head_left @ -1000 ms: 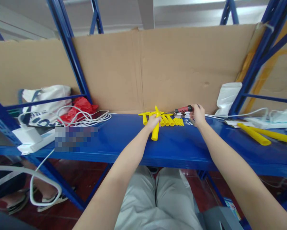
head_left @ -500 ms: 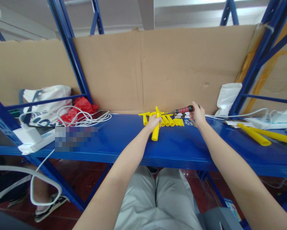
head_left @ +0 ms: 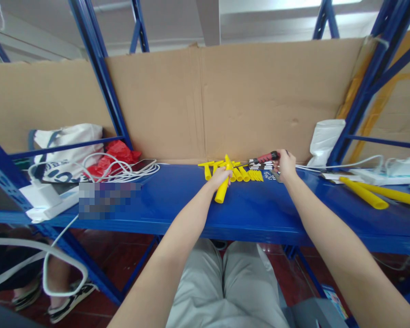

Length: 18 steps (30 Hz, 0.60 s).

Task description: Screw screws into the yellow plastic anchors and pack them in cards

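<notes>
Gripping a yellow piece over the middle of the tabletop, the left hand has its fingers clamped round the body, while the fingers of the right hand are closed on the rear of a screwdriver, its thin shaft pointing left toward the piece; whether the tip touches is too small to tell. Work on this piece looks partway through, and more seems left: on the far side lies a row of similar yellow pieces, though which of them are finished cannot be told. To its right, small yellow wedges, white sticks with dark marks and tiny pale bits lie loose, seemingly unused. The held piece is smooth and plastic-looking, with a round, wider near end and a narrow far tip. The screwdriver's handle is red and black, its surface contoured. Glossy blue covers the tabletop, creased matt cardboard stands behind, and two smooth yellow tubes lie well apart at the right
</notes>
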Each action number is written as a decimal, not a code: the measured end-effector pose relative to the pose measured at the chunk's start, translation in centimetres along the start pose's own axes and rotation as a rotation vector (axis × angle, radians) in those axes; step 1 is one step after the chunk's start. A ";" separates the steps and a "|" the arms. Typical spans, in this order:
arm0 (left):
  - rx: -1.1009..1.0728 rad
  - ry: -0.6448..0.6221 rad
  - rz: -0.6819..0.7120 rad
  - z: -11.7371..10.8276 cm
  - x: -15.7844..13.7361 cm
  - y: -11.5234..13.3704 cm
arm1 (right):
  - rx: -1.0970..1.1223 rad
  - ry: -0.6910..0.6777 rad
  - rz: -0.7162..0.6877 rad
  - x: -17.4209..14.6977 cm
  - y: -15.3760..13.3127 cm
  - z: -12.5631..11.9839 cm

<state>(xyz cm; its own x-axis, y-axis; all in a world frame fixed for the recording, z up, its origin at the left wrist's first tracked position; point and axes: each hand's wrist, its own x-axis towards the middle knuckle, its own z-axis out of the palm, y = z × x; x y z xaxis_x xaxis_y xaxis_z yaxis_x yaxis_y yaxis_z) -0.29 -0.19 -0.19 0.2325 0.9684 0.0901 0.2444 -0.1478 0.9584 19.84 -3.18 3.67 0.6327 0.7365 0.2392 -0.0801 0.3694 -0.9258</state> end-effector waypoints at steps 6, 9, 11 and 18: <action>-0.001 0.003 -0.003 -0.1 0.0 0.1 | -0.022 0.033 -0.004 0.0 -0.2 -0.1; -0.023 0.015 -0.004 -0.1 -0.1 0.2 | -0.048 0.022 -0.002 0.0 -0.3 -0.1; -0.035 0.025 -0.005 -0.1 -0.2 0.3 | -0.057 -0.009 -0.002 -0.1 -0.2 -0.2; -0.035 0.041 -0.013 0.0 -0.2 0.3 | -0.053 -0.104 0.020 -0.1 0.4 -0.2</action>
<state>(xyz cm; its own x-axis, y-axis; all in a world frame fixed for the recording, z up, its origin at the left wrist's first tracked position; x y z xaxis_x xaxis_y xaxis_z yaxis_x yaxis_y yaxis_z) -0.29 -0.41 0.05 0.1902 0.9778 0.0883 0.2137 -0.1291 0.9683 19.94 -3.21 3.19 0.5476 0.7995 0.2468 -0.0494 0.3254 -0.9443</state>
